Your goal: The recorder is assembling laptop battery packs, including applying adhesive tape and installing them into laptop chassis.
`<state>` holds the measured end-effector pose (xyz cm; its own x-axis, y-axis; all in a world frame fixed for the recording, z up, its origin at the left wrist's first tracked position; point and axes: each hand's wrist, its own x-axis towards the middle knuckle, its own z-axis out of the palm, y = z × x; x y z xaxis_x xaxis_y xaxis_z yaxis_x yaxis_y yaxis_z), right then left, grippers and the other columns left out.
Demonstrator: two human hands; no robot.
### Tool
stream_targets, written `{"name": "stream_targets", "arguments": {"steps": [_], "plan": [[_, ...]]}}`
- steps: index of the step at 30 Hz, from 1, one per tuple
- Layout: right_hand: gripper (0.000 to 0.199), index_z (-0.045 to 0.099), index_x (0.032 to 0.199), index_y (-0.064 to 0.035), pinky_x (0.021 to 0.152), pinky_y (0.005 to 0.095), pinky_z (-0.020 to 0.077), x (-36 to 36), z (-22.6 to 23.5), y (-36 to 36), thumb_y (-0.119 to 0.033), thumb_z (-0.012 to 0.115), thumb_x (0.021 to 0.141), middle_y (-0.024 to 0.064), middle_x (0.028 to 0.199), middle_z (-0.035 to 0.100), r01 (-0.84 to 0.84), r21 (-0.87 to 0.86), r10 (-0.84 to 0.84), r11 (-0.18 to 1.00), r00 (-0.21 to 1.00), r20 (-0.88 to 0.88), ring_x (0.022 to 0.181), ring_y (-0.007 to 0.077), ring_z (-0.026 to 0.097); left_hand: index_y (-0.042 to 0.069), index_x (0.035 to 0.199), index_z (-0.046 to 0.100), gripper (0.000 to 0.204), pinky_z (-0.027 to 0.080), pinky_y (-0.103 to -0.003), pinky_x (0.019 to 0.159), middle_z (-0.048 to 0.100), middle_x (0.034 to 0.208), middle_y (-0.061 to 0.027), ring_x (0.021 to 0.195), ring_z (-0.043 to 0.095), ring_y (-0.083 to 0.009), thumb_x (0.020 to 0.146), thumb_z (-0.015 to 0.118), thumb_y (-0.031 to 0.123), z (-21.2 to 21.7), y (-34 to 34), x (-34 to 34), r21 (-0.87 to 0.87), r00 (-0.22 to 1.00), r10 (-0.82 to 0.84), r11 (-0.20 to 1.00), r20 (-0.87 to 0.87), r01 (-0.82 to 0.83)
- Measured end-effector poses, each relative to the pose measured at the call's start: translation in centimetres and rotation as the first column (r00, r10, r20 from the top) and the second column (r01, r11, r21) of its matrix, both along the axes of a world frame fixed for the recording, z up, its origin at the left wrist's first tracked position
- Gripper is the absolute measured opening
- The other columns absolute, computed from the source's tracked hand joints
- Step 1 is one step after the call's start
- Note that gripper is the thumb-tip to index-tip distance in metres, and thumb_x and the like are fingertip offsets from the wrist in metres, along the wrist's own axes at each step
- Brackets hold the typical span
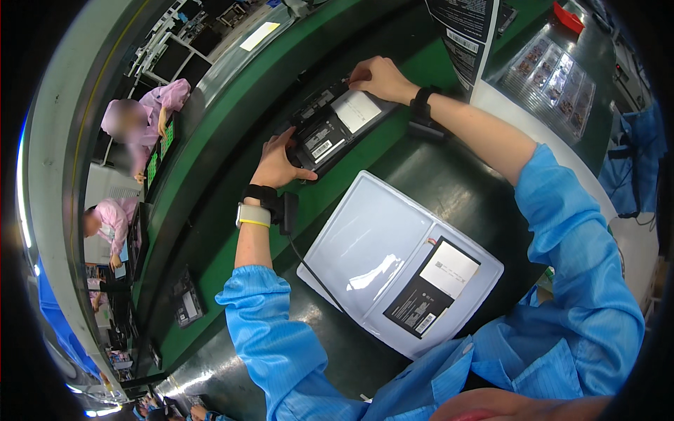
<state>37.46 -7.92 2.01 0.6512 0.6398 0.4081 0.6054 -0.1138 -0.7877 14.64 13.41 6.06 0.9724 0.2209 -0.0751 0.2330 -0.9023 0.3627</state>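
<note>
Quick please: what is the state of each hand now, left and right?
Left hand: closed on the near end of the black device.
Right hand: fingers curled, touching the device's far end; a firm grip cannot be told.

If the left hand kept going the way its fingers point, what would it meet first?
The left hand already touches the near end of the black device; going on, it would press into that, probably, since depth is unclear.
</note>
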Motion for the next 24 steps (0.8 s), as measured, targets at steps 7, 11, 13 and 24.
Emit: {"name": "stream_targets", "arguments": {"steps": [7, 11, 13, 24], "plan": [[0.030, 0.072, 0.105, 0.0010, 0.086, 0.0331, 0.0558, 1.0, 0.4, -1.0, -0.012, 0.075, 0.078, 0.0156, 0.099, 0.074, -0.188, -0.099, 0.187, 0.977, 0.982, -0.028, 0.092, 0.0230, 0.071, 0.000, 0.139, 0.047, 0.112, 0.047, -0.042, 0.100, 0.062, 0.120, -0.0184, 0.116, 0.055, -0.0334, 0.041, 0.098, 0.020, -0.2, 0.1, -0.2, 0.060, 0.999, -0.041, 0.997, 0.031, 0.039], [0.033, 0.071, 0.106, 0.0022, 0.086, 0.0330, 0.0558, 0.2, 0.7, -0.6, -0.011, 0.078, 0.076, 0.0164, 0.098, 0.073, -0.154, -0.174, 0.156, 0.973, 0.988, 0.000, 0.092, 0.0236, 0.071, 0.000, 0.140, 0.046, 0.114, 0.043, -0.042, 0.104, 0.062, 0.119, -0.0168, 0.117, 0.053, -0.0343, 0.040, 0.098, 0.020, 0.0, 0.1, -0.5, 0.087, 1.000, -0.025, 0.996, 0.013, 0.024], [0.033, 0.071, 0.106, 0.0028, 0.086, 0.0331, 0.0557, 0.3, 0.5, -0.6, -0.011, 0.078, 0.076, 0.0164, 0.098, 0.073, -0.142, -0.187, 0.145, 0.972, 0.989, 0.001, 0.091, 0.0235, 0.071, 0.000, 0.139, 0.046, 0.115, 0.041, -0.042, 0.106, 0.062, 0.119, -0.0158, 0.119, 0.051, -0.0344, 0.039, 0.098, 0.020, -0.2, 0.1, -0.6, 0.070, 1.000, -0.017, 0.997, 0.007, 0.017], [0.041, 0.068, 0.111, 0.0038, 0.085, 0.0355, 0.0540, -0.4, 0.0, -0.5, -0.017, 0.080, 0.078, 0.0175, 0.102, 0.069, -0.180, -0.184, 0.187, 0.966, 0.982, 0.022, 0.095, 0.0267, 0.067, 0.002, 0.139, 0.051, 0.113, 0.043, -0.042, 0.106, 0.061, 0.119, -0.0158, 0.120, 0.050, -0.0349, 0.037, 0.097, 0.020, -0.3, 0.0, -0.9, 0.090, 1.000, 0.007, 0.996, -0.018, -0.006]]}}
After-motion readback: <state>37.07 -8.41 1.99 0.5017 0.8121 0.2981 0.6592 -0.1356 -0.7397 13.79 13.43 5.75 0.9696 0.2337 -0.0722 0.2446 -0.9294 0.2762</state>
